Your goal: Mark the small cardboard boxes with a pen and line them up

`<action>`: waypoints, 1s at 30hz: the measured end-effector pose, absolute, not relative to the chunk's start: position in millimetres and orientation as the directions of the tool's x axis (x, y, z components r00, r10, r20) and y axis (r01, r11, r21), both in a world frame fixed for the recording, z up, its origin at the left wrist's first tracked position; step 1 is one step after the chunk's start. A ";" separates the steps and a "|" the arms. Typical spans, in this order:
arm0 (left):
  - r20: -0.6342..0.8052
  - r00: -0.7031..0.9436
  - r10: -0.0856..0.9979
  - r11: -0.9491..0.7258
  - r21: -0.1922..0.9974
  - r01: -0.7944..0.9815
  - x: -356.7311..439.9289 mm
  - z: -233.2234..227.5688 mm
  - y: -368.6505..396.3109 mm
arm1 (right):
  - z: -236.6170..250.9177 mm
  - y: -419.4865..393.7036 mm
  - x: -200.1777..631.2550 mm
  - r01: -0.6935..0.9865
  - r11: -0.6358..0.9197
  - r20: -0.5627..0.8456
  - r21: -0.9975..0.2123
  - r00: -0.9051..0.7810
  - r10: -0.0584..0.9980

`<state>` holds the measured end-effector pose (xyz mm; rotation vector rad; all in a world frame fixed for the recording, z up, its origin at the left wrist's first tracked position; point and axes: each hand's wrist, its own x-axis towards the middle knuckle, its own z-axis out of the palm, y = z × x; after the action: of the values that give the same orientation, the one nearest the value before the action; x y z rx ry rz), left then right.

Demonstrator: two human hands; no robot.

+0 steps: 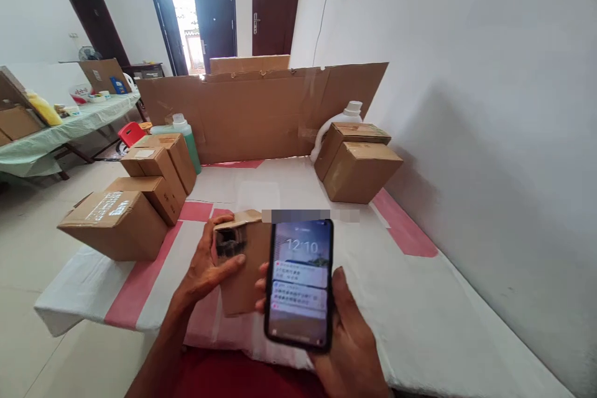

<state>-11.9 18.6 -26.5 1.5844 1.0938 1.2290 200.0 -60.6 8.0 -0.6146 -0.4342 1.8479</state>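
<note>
My right hand is wrapped round a black smartphone, held upright with its lit lock screen facing me and the clock reading 12:10. To its left, my left hand grips a small cardboard box by its left side, thumb across the front face. A dark patch shows near the box's upper left corner. The phone covers the box's right part. Both are in front of me near the table's close edge.
Several cardboard boxes stand on the left of the cloth-covered table, with a green-liquid jug behind. More boxes and a white jug stand at the right. A tall cardboard sheet closes the back; a wall borders the right.
</note>
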 end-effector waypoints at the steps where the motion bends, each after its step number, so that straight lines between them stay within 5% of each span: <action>1: 0.241 0.151 0.959 -0.262 0.956 0.135 -15.5 -27.6 21.9 | 1.1 -52.8 210.6 -0.736 -0.274 -0.231 -0.620 -0.163 0.959; 4: 0.210 0.139 0.968 -0.229 0.964 0.137 -22.8 -30.6 33.4 | -39.4 -23.0 245.4 -0.490 -0.074 -0.244 -0.869 0.291 0.925; 6: 0.200 0.132 0.971 -0.220 0.963 0.155 -23.9 -31.0 41.2 | -74.6 -4.6 266.4 -0.056 -0.123 -0.134 -0.991 0.502 0.855; 7: 0.192 0.131 0.972 -0.213 0.963 0.164 -23.7 -30.5 44.9 | -91.1 2.4 274.8 0.162 -0.192 -0.082 -0.968 0.520 0.850; 10: 0.163 0.121 0.979 -0.183 0.968 0.174 -22.2 -26.6 56.3 | -126.7 13.2 290.9 0.377 -0.273 -0.048 -0.885 0.511 0.858; 20: 0.117 0.044 0.992 -0.118 0.993 0.004 -25.7 -33.7 109.3 | -152.7 8.0 305.7 0.663 -0.428 -0.056 -0.614 0.504 0.862; 24: 0.112 0.005 0.994 -0.112 0.993 -0.045 -26.8 -58.5 123.4 | -147.5 11.7 297.9 0.859 -0.361 0.154 -0.364 0.438 0.886; 25: 0.107 -0.006 0.994 -0.108 0.993 -0.051 -26.5 -64.9 124.6 | -144.3 14.6 290.7 0.875 -0.312 0.205 -0.371 0.404 0.892; 27: 0.095 -0.029 0.995 -0.097 0.994 -0.051 -24.9 -77.0 123.1 | -137.1 21.6 267.8 0.812 -0.129 0.241 -0.569 0.314 0.918; 30: 0.088 -0.060 0.994 -0.089 0.996 -0.027 -21.2 -92.7 112.2 | -129.7 28.4 217.5 0.418 0.130 0.184 -0.899 0.092 0.979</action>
<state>-21.2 112.2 -92.7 1.2239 1.1870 1.3319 217.5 28.4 -129.7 -1.4391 -1.4781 0.7616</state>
